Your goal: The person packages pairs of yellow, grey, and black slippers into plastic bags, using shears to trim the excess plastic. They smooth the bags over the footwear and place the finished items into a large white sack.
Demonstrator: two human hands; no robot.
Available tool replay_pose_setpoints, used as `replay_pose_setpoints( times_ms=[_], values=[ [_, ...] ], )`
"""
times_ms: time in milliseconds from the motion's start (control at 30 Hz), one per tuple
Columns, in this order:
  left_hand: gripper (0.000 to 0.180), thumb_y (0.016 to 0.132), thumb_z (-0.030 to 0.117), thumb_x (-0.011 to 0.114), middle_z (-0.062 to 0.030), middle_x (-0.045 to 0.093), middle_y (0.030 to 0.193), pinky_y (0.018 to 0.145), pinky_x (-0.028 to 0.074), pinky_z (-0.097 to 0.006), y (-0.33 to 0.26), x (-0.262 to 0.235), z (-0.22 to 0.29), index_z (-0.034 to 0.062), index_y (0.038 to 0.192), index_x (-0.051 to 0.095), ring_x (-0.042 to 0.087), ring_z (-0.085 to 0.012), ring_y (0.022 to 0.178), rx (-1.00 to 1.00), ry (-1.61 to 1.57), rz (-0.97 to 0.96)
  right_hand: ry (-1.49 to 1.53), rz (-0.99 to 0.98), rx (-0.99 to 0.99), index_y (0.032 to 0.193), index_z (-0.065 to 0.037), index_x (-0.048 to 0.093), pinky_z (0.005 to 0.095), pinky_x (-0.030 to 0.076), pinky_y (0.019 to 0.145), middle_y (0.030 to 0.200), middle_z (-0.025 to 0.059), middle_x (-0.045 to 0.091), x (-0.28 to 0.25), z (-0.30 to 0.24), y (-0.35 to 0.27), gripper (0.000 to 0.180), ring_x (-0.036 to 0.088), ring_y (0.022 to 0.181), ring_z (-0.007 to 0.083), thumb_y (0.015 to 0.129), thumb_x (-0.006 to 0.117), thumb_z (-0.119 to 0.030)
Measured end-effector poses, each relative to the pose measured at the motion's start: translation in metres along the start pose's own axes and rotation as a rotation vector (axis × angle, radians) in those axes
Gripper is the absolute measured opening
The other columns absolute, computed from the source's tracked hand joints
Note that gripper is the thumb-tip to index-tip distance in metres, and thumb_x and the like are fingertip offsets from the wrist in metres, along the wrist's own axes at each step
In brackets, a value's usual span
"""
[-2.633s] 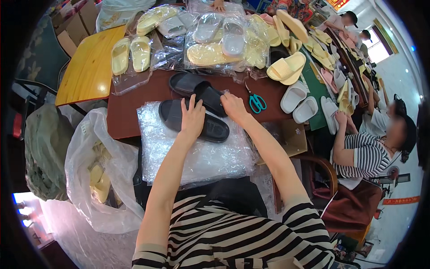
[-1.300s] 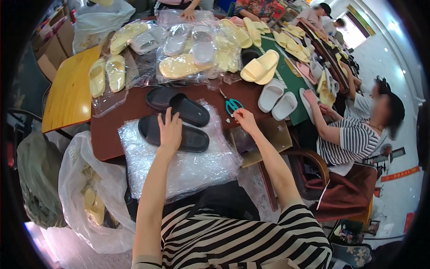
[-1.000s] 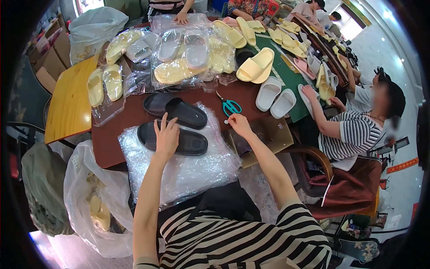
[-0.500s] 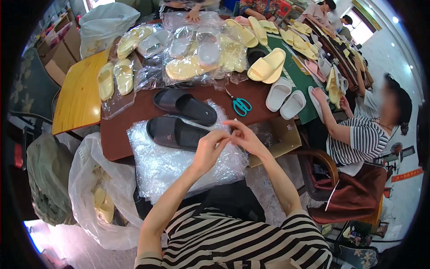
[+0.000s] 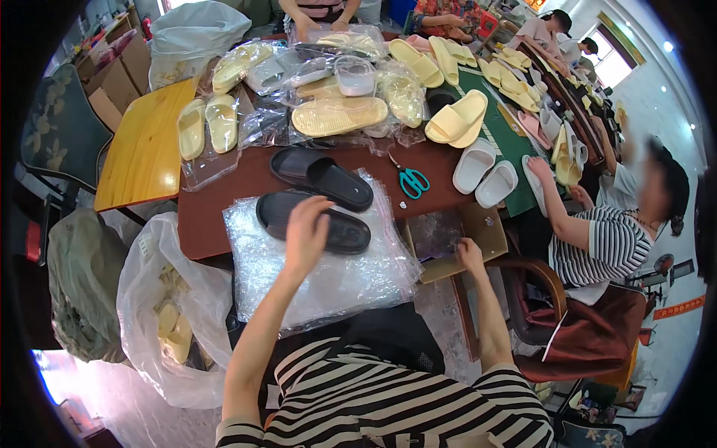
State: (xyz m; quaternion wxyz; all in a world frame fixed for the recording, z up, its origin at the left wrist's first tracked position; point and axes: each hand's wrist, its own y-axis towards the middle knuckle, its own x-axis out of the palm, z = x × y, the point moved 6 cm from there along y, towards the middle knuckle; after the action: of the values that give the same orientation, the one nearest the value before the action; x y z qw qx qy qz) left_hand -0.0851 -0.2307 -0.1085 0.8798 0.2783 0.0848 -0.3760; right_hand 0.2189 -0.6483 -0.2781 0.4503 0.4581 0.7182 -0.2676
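Note:
Two black slippers lie on the brown table, one farther away (image 5: 321,175) and one nearer (image 5: 347,230), the nearer on a stack of clear plastic bags (image 5: 328,280). My left hand (image 5: 306,233) is spread over the near slipper's middle, fingers apart, touching or just above it. My right hand (image 5: 470,254) is out to the right at the edge of a shallow cardboard box (image 5: 489,228) that holds clear film. Whether its fingers pinch anything is hidden.
Teal scissors (image 5: 412,181) lie right of the slippers. Behind them are bagged yellow slippers (image 5: 340,116), loose yellow (image 5: 457,119) and white slippers (image 5: 485,168). A person in a striped top (image 5: 605,243) sits at right. A white sack (image 5: 168,313) hangs at left, beside a wooden board (image 5: 146,145).
My hands were together over the plastic bags. They have since split: the left went up onto the near black slipper, and the right went out to the cardboard box.

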Motion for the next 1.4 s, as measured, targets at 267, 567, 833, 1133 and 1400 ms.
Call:
replay_pose_setpoints(
  times_ms=[267,567,833,1133,1400],
  values=[
    [0.034,0.091,0.005,0.055,-0.0233,0.050,0.134,0.107,0.037,-0.046,-0.034,-0.077,-0.142,-0.0003,0.124,0.058,0.047,-0.0409,0.124,-0.248,0.399,0.162,0.489,-0.104,-0.282,0.116,-0.004,0.066,0.0363,0.052,0.085,0.108,0.0141,0.071,-0.023,-0.310,0.036,0.025,0.069,0.097,0.0248,0.094,0.060,-0.015],
    [0.042,0.093,0.019,0.058,-0.0292,0.045,0.140,0.110,0.034,-0.048,-0.031,-0.046,-0.163,-0.0025,0.130,0.055,0.044,-0.0437,0.129,-0.250,0.390,0.097,1.316,-0.612,0.253,0.102,0.000,0.061,0.0339,0.062,0.073,0.100,0.0091,0.064,0.157,-0.442,0.088,0.022,0.065,0.090,0.0181,0.091,0.068,-0.018],
    [0.041,0.086,0.022,0.062,-0.0243,0.057,0.128,0.103,0.042,-0.045,-0.030,-0.085,-0.198,0.0010,0.122,0.063,0.055,-0.0405,0.118,-0.436,0.366,0.072,1.433,-0.564,0.054,0.117,-0.001,0.054,0.0377,0.060,0.085,0.110,0.0080,0.058,0.043,-0.411,-0.012,0.026,0.061,0.100,0.0178,0.092,0.056,-0.007],
    [0.034,0.086,0.015,0.062,-0.0195,0.062,0.119,0.096,0.047,-0.043,0.016,-0.082,-0.159,0.0004,0.117,0.062,0.060,-0.0366,0.112,-0.436,0.325,0.117,0.430,-0.366,-0.457,0.077,0.000,0.061,0.0358,0.043,0.059,0.069,0.0156,0.057,-0.050,-0.323,-0.047,0.035,0.058,0.062,0.0168,0.093,0.065,-0.032],
    [0.029,0.101,0.019,0.048,-0.0207,0.067,0.112,0.095,0.046,-0.039,0.019,-0.068,-0.138,0.0049,0.124,0.060,0.064,-0.0352,0.109,-0.387,0.021,0.075,0.179,-0.393,-1.165,0.066,-0.009,0.053,0.0396,0.043,0.053,0.062,0.0076,0.053,-0.063,-0.377,-0.066,0.033,0.056,0.062,0.0275,0.086,0.070,-0.029]
  ],
)
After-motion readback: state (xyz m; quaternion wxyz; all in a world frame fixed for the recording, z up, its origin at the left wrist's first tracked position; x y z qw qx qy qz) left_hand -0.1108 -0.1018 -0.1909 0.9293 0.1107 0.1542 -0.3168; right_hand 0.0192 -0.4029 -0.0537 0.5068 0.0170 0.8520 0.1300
